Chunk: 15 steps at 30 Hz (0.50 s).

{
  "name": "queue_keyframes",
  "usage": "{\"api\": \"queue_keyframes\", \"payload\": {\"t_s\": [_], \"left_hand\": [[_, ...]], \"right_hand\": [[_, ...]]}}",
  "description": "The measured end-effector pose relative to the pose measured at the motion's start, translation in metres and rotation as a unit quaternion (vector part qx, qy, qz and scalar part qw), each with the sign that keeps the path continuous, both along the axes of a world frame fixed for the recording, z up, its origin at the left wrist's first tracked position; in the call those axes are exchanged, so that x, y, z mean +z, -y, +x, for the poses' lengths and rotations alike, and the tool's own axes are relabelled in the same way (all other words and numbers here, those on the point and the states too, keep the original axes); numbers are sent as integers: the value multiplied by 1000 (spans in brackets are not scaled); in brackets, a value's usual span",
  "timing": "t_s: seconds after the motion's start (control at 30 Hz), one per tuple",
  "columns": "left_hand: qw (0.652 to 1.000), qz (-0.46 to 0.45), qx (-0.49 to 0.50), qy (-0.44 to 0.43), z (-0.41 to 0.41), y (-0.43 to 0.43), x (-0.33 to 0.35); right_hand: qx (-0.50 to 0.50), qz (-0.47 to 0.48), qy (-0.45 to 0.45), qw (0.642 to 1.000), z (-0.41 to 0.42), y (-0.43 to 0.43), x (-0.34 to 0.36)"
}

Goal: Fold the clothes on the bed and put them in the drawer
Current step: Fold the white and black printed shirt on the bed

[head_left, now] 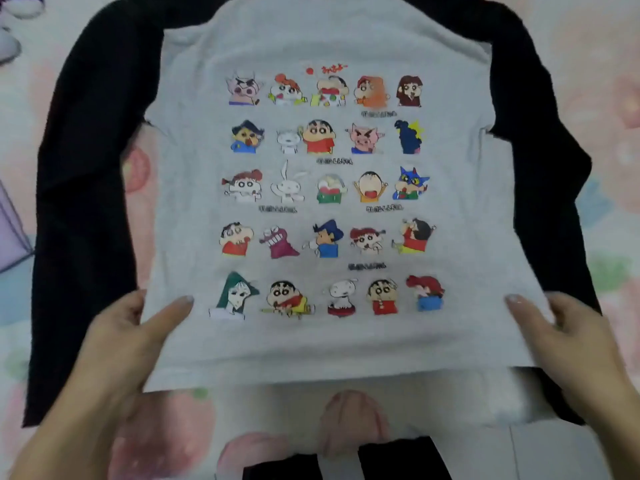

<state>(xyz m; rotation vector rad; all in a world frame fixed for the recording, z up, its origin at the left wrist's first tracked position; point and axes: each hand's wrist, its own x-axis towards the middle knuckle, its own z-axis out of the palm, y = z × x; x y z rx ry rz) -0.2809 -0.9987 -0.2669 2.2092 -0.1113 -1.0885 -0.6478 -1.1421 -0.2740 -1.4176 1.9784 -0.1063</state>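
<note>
**Grey shirt held at both lower corners, over black garment**

Edges first. We see the grey T-shirt point(325, 209) spread across the middle of the frame, print side up. Its hem runs straight across the lower part, from one hand to the other. The black garment point(86, 202) lies beneath and shows past the shirt's left edge, right edge and top. Beyond the black cloth, the pink patterned bed sheet point(616, 133) is open along the right margin and in the upper left. A purple object point(12, 233) sits at the left edge of the frame; we cannot tell what it is.

Hands are well apart, one per lower corner. The left hand point(114, 351) pinches the lower-left corner, its thumb point(169, 317) lying on top of the cloth. The right hand point(575, 344) grips the lower-right corner the same way, thumb point(526, 313) on top. The remaining fingers are hidden under the fabric.

Counts: two garments, one grey and one black. Two hands. Cartoon figures on the shirt stand in five rows of five each.
</note>
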Motion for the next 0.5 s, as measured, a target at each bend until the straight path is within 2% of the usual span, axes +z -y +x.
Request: {"api": "queue_keyframes", "payload": {"t_s": [0.07,0.13,0.23,0.33,0.43,0.5], "left_hand": [[989,58,-112,77,-3,-6,-2],[961,115,-194,159,-19,-9,-8],[949,136,-184,216,-36,-13,-13],[936,117,-149,298,-32,-22,-12],[894,113,-183,394,-28,-34,-13],[885,95,-190,414,-32,-36,-15]], "right_hand": [[43,-5,-58,997,-18,3,4],[88,6,-95,992,-22,-2,2],[86,-34,-71,993,-18,-13,-2],[-32,-122,-79,989,-30,-11,0],[-115,-46,-150,981,-48,-15,-5],[-59,0,-151,987,-56,-21,-6]]}}
